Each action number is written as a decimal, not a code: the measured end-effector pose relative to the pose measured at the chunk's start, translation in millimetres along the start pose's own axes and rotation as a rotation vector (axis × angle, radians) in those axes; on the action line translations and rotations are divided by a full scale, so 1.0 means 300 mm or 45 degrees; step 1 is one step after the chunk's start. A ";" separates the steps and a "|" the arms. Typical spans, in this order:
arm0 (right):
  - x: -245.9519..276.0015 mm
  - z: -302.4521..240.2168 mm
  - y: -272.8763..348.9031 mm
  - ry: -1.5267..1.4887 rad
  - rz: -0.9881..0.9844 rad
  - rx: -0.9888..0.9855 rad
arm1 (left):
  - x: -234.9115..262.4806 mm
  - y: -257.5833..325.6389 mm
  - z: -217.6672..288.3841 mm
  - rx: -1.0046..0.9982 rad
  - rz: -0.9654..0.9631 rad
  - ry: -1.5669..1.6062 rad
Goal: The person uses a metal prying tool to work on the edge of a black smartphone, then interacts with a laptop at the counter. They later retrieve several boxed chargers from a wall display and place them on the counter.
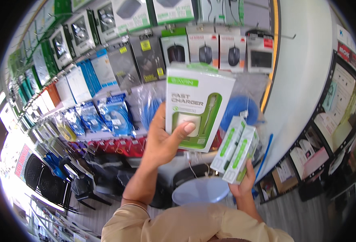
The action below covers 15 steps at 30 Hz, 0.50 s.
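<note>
White and green card makes up the charger box (198, 107) that the left hand (163, 139) holds up in front of the display wall (117, 60), thumb pressed across its front face and fingers wrapped behind it. The head view, the only one there is, shows the box raised clear of the hooks, upright and facing the camera, just below the row of boxed computer mice (216, 50) hanging near the top edge of the wall. The right hand (244, 181) sits lower and to the right, closed around two narrower white and green boxes (236, 149) held side by side and tilted (both look like the same kind of product). Judging from this, three boxes are in hand and none of them hangs on a hook or rests on a shelf; whether they are coming off the wall or going onto it cannot be told. Blue cable packs (113, 115) hang to the left, untouched.
</note>
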State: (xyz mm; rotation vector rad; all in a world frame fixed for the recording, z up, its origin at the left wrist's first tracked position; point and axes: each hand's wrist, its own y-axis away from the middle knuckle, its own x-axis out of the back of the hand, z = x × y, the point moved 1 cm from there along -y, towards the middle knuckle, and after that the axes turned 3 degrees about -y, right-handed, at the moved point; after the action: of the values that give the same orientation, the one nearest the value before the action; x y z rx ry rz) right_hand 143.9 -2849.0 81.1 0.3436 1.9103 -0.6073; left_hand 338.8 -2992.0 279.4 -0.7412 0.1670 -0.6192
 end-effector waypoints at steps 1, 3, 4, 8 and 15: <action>0.000 0.010 0.007 0.006 -0.008 -0.009 | -0.011 0.049 -0.056 0.063 0.048 0.083; -0.024 0.019 0.027 0.059 -0.011 -0.010 | -0.013 0.115 -0.105 0.220 0.156 0.114; -0.026 0.015 0.036 0.070 -0.011 -0.009 | -0.020 0.133 -0.115 0.252 0.156 0.111; -0.048 0.021 0.062 0.088 -0.006 -0.020 | -0.023 0.171 -0.093 0.355 0.198 0.140; -0.075 0.034 0.116 0.121 -0.029 -0.017 | -0.008 0.205 -0.072 0.344 0.203 0.218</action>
State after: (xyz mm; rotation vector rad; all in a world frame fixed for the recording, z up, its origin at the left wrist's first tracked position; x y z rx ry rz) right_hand 178.1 -2824.9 89.5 0.3478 2.0105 -0.6022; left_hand 358.2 -2968.1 221.8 -0.4095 0.2910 -0.5397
